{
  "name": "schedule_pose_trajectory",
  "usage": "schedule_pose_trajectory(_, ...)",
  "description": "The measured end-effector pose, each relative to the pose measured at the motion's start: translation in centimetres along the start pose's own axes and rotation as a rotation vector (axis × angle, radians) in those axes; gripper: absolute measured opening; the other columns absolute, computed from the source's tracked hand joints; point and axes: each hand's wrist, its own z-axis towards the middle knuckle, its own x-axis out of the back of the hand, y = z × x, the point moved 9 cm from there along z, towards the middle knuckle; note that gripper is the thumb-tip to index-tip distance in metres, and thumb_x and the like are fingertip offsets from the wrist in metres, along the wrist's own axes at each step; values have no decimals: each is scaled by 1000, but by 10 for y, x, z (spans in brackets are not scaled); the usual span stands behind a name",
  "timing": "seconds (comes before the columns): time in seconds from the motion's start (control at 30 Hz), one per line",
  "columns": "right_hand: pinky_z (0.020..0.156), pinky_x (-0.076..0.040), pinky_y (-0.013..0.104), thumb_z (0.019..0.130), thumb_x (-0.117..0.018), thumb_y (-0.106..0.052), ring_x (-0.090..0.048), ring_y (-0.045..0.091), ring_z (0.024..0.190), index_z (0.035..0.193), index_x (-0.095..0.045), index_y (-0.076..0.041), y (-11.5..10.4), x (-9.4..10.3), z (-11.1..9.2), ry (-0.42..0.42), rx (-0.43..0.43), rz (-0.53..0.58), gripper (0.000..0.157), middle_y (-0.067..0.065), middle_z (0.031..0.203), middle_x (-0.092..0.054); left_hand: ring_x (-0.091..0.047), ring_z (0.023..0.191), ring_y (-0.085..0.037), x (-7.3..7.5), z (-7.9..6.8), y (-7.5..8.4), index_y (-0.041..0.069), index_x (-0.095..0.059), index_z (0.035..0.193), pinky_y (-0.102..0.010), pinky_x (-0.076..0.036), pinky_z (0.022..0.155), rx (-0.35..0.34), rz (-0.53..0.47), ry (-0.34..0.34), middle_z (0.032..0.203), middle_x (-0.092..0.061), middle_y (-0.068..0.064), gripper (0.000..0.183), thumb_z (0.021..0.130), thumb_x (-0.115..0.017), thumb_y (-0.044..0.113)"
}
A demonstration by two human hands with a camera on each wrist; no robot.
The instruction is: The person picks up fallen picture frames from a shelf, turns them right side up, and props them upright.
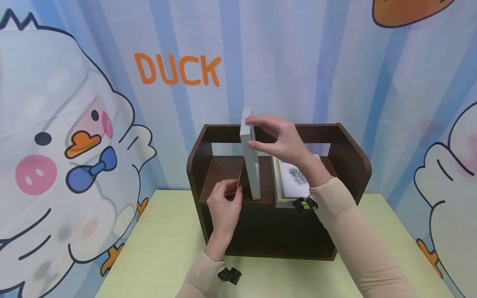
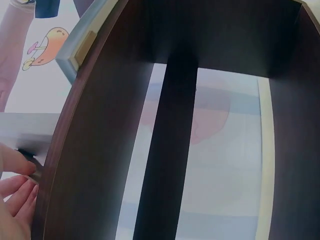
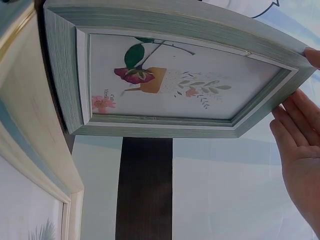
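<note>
A picture frame (image 1: pixel 251 165) with a pale grey-green border stands upright, edge-on, on the upper board of a dark brown shelf (image 1: pixel 279 231). Its picture of a flower and leaves (image 3: pixel 150 75) shows in the right wrist view. My right hand (image 1: pixel 285 138) holds the frame's upper part between thumb and fingers. On the other side, low down, my left hand (image 1: pixel 225 207) pinches a thin brown flap (image 1: pixel 242 171), which looks like the frame's back stand. In the left wrist view the fingers (image 2: pixel 17 200) partly hide that flap.
More picture frames (image 1: pixel 278 182), one with a green leaf print, lie stacked on the shelf's right side, partly behind my right forearm. Side panels (image 1: pixel 197 165) and a back rail (image 1: pixel 223 134) bound the shelf. It stands on a pale yellow-green table (image 1: pixel 160 240) before a duck-print curtain (image 1: pixel 279 62).
</note>
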Motion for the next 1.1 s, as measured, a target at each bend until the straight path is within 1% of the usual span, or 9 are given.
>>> schedule_pose_trajectory(0.17, 100, -36, 39, 74, -68, -3, -46, 26, 117, 117, -53, 4, -1, -4, 3, -6, 13, 18, 45, 18, 121, -52, -61, 70, -11, 9, 4, -5, 12, -66, 90, -24, -52, 61, 5, 33, 30, 83, -62, -1, 13, 77, -67, 12)
schedule_pose_trajectory(0.37, 100, -35, 36, 75, -68, -5, -46, 25, 118, 116, -54, 3, -1, -11, 7, -17, 12, 8, 44, 17, 121, -52, -60, 69, -11, 19, 7, -10, 12, -66, 88, -25, -52, 61, 20, 60, 62, 81, -62, -1, 12, 76, -68, 11)
schedule_pose_trajectory(0.6, 100, -36, 36, 74, -68, -3, -46, 28, 117, 115, -54, 5, -8, -17, 12, -25, 48, -13, 44, 19, 120, -53, -60, 70, -10, 27, 9, -15, 10, -66, 87, -24, -52, 61, 51, 63, 96, 81, -62, -1, 12, 75, -68, 10)
schedule_pose_trajectory(0.77, 100, -36, 34, 75, -68, -6, -46, 28, 117, 115, -54, 5, -8, -21, 14, -40, 61, -24, 43, 19, 119, -53, -60, 70, -7, 31, 6, -19, 11, -67, 86, -21, -52, 61, 96, 76, 128, 81, -62, 0, 10, 76, -68, 11)
schedule_pose_trajectory(0.87, 100, -36, 31, 76, -68, -11, -46, 24, 117, 116, -55, 2, 0, -24, 16, -47, 68, -52, 44, 16, 120, -53, -61, 71, -8, 33, 6, -20, 10, -67, 86, -21, -52, 62, 99, 88, 146, 81, -62, -1, 10, 75, -68, 10)
schedule_pose_trajectory(1.03, 100, -36, 29, 77, -68, -25, -45, 12, 118, 118, -56, -9, 20, -29, 19, -54, 88, -142, 46, 3, 122, -54, -62, 72, -11, 37, 6, -15, 8, -67, 86, -23, -53, 63, 55, 116, 175, 81, -62, -4, 11, 75, -68, 7)
schedule_pose_trajectory(1.1, 100, -36, 28, 76, -68, -29, -44, 9, 118, 118, -56, -13, 23, -30, 20, -51, 97, -171, 47, -1, 122, -54, -62, 73, -11, 37, 6, -15, 7, -67, 87, -22, -53, 63, 44, 124, 181, 81, -62, -4, 11, 76, -67, 7)
